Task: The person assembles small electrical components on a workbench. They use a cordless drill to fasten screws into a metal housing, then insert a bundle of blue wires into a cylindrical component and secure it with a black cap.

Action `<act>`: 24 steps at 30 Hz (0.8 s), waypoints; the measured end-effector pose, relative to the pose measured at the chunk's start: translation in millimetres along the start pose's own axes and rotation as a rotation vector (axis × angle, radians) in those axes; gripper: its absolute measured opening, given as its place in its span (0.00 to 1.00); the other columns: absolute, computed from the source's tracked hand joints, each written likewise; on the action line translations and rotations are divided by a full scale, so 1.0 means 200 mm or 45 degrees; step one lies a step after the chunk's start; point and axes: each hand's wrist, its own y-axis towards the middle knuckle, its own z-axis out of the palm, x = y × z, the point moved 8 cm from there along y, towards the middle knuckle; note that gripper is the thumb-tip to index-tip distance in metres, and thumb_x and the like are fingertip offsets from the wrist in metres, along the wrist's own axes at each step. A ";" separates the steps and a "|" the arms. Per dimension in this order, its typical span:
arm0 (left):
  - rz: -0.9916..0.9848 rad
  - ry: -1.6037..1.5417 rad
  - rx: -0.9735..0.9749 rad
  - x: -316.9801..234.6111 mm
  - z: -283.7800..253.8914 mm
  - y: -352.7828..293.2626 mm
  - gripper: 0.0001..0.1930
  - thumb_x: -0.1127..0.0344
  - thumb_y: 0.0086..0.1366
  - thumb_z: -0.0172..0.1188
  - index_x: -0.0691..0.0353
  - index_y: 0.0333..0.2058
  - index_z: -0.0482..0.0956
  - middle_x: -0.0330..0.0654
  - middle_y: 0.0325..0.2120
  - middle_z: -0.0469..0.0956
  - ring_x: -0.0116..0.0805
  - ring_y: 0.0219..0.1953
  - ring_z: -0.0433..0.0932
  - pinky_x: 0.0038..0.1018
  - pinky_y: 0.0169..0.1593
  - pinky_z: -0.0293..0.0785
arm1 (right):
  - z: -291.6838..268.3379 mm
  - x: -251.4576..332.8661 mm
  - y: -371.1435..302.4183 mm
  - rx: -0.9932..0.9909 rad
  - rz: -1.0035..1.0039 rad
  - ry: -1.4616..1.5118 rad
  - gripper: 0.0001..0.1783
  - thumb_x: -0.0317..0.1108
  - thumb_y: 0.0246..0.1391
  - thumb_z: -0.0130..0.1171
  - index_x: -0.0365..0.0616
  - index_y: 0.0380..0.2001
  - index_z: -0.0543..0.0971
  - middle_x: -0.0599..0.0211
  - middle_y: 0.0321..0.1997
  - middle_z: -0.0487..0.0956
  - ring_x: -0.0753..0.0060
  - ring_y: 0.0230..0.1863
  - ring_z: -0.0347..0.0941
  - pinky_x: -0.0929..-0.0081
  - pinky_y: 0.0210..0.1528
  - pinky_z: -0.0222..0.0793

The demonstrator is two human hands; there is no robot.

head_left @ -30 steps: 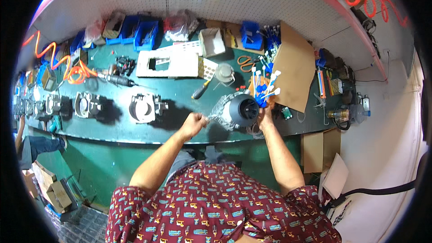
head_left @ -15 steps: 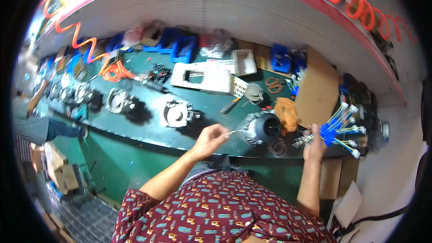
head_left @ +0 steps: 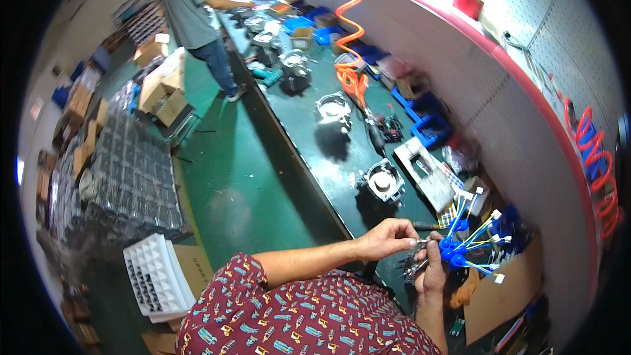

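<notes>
In my right hand (head_left: 432,275) is a bunch of cable harnesses (head_left: 453,250), with yellow, white and blue wires, blue wrapping and white plugs fanning out beyond my fist. My left hand (head_left: 389,240) meets it at the near edge of the bench, thumb and forefinger pinched at the bare wire ends by my right thumb. What lies in that pinch is too small to make out. Just beyond my hands sits a round metal motor housing (head_left: 383,182) with a pale centre. A screwdriver (head_left: 427,226) lies partly hidden behind my left fingers.
More metal housings (head_left: 334,109) line the dark green bench (head_left: 315,158). Blue bins (head_left: 430,130) and a white foam frame (head_left: 424,174) stand along its back. Orange coiled hoses (head_left: 348,10) hang overhead. A cardboard sheet (head_left: 503,296) leans at right; a co-worker (head_left: 197,13) stands at the far end.
The view has swung left along the bench, bringing the co-worker and floor stacks into sight. My left hand has come over to the harness bunch, which my right hand still holds.
</notes>
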 end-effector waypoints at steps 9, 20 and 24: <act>-0.129 0.067 -0.468 0.03 0.00 -0.44 0.11 0.59 0.69 0.65 0.61 0.40 0.79 0.29 0.22 0.73 0.15 0.19 0.64 0.18 0.21 0.58 | 0.20 -0.05 -0.14 0.387 -0.062 -0.640 0.14 0.34 0.59 0.69 0.39 0.44 0.81 0.71 0.28 0.80 0.80 0.24 0.75 0.82 0.26 0.69; -0.118 0.309 -0.576 0.04 0.16 -0.48 0.09 0.68 0.66 0.67 0.65 0.41 0.78 0.37 0.33 0.82 0.22 0.32 0.79 0.21 0.33 0.80 | 0.06 -0.01 -0.22 0.498 -0.056 -0.533 0.13 0.35 0.61 0.67 0.37 0.43 0.83 0.70 0.28 0.82 0.79 0.29 0.79 0.81 0.31 0.74; -0.133 0.354 -0.506 0.10 0.23 -0.45 0.08 0.69 0.66 0.67 0.64 0.40 0.79 0.37 0.32 0.82 0.21 0.32 0.79 0.20 0.33 0.80 | -0.06 -0.02 -0.27 0.327 -0.064 -0.480 0.12 0.35 0.61 0.68 0.37 0.41 0.82 0.70 0.29 0.82 0.79 0.28 0.79 0.80 0.30 0.74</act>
